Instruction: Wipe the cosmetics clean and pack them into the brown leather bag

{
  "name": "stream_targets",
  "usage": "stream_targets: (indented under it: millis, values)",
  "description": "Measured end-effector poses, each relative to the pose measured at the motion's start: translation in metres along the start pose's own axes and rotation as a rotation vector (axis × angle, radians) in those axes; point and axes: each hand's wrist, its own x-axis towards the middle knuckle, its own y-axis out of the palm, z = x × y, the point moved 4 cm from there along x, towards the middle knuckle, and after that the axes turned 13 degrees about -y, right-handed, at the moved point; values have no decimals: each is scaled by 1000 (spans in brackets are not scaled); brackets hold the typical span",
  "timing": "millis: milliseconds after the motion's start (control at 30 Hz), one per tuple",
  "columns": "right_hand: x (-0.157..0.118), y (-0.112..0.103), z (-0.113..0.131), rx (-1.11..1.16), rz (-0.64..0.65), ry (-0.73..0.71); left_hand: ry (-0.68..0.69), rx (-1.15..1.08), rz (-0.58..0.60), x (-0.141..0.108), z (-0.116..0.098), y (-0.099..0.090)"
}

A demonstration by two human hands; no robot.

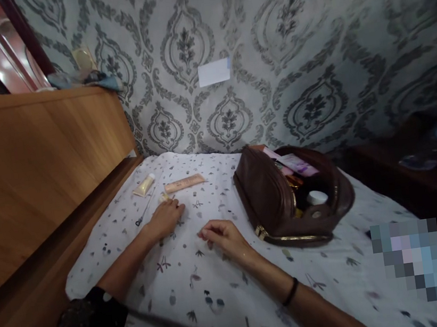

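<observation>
On the white patterned sheet, my left hand [165, 219] rests palm down with fingers bent over a small yellowish item [164, 197], mostly hidden at the fingertips. Just beyond it lie a gold tube with a white cap [144, 185] and a long peach-coloured tube [184, 183]. My right hand [220, 234] is curled above the sheet, left of the brown bag, thumb against the fingers; no object shows in it. The brown bag [265, 195] is unzipped and holds a round white lid [317, 197], a pink and purple packet [298, 164] and other small items.
A wooden board [42, 170] borders the sheet on the left. Behind stands a patterned wall [196, 118] with a white paper [214, 72] on it. At the right are a dark surface [383, 163] with a clear item and a blurred-out patch.
</observation>
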Motion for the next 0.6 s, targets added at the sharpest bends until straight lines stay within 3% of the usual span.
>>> stream_targets:
  millis: [167, 367, 467, 600]
  values:
    - [-8, -4, -17, 205, -95, -8, -19, -31, -75, 0, -10, -10]
    - [-11, 3, -10, 288, -5, -64, 76, -446, -310, -18, -65, -34]
    - [-10, 3, -11, 215, 39, -73, 100, -592, -386, -23, -80, -36]
    - [-13, 0, -15, -14, 39, -45, 8, -702, -405, -19, -71, -31]
